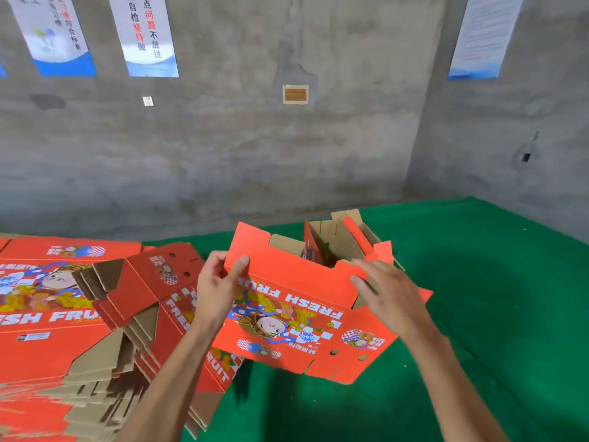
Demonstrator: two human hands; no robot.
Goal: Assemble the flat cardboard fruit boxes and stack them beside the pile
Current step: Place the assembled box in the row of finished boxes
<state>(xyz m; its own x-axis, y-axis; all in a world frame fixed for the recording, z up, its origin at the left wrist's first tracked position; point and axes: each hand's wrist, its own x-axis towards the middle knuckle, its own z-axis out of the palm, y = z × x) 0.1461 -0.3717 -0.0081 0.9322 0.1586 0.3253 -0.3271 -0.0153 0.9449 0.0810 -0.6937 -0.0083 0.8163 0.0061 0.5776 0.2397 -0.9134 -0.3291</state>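
Fingers of the left hand (220, 282) curl around the left end of a red flap on the half-folded box (299, 311), the thumb pressed on the printed front face and the other fingers wrapped behind the edge, so this hand pinches the cardboard. On the right end of the same flap, the right hand (387, 295) rests with its fingers loosely spread and nearly straight, the fingertips lying on the flap's corner and upper edge; whether the thumb hooks behind the cardboard cannot be told. This box sits on the green mat (478, 314), tilted toward the camera, its front panel showing upside-down "FRESH FRUIT" lettering and a cartoon figure. Its brown inner walls and a red inner flap stand up behind the held flap. Left of the box, and touching its lower left corner, lies the pile of flat boxes (73, 314), red printed sheets fanned out unevenly with brown corrugated edges showing; the top sheets slant toward the box. Behind the box rises a grey concrete wall (255, 148). High on that wall, above the pile, hang posters (146, 36) with Chinese text, another hangs above and right of the box, and a small framed plate (295, 94) is fixed straight above the box.
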